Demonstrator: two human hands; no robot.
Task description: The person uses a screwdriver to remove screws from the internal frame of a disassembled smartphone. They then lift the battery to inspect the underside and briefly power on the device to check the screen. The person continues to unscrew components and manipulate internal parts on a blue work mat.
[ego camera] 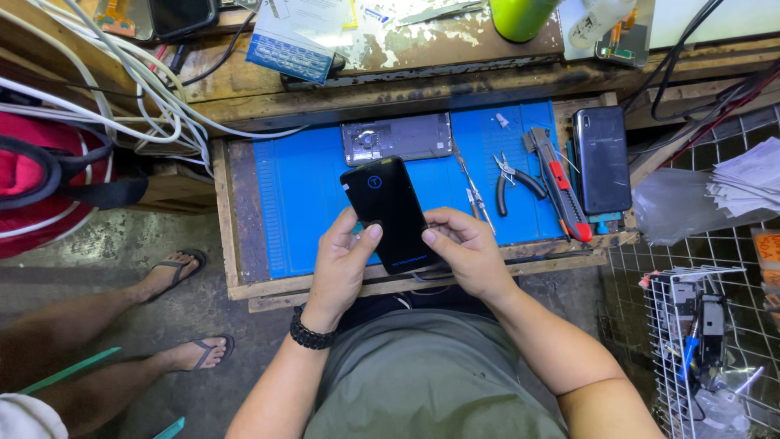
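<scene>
Over the blue mat [309, 195] on the wooden surface [236, 228], seen from the head camera, both hands are gripping a black phone [392, 213], which is tilting up off the mat with its back facing the camera. The left hand [341, 264] is wrapping around the phone's lower left edge, its fingers [371, 232] closing on that side with the thumb pressing against the back. The right hand [465, 248] is clasping the lower right edge, thumb tip touching the dark back and the other fingers curling underneath. A black braided bracelet [310, 334] is sitting on the left wrist. Just beyond the phone, an opened phone frame [396, 137] is lying flat on the mat. To the right, tweezers [474, 193], black-handled pliers [512, 180] and a red-and-grey utility knife [559, 184] are lying side by side, with a second dark phone [601, 158] resting at the mat's right end. At the left, another person's sandalled feet [183, 309] are resting on the floor.
</scene>
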